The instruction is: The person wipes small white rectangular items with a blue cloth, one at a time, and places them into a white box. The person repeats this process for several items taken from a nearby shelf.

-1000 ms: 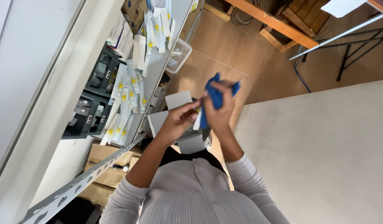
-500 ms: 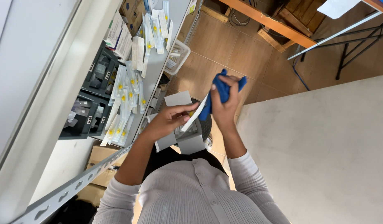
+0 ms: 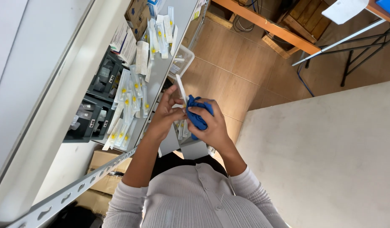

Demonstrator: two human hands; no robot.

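Observation:
My left hand pinches a slim white sealed packet that sticks up from its fingertips. Touching it on the right, my right hand is closed around a crumpled blue piece of material, a glove or a cloth; I cannot tell which. Both hands meet in front of my chest, just beside the edge of a grey metal shelf. Several similar white packets with yellow parts lie spread along that shelf, closest to my left hand.
Black plastic bins sit on the shelf's left part. Cardboard boxes stand below it, and a white wire basket farther along. A pale tabletop fills the right. Beyond are tiled floor, a wooden beam and folding-table legs.
The hands have come lower and closer together. The blue material, held higher and looser before, is now bunched in my right hand, and the white packet now points upward from my left fingers.

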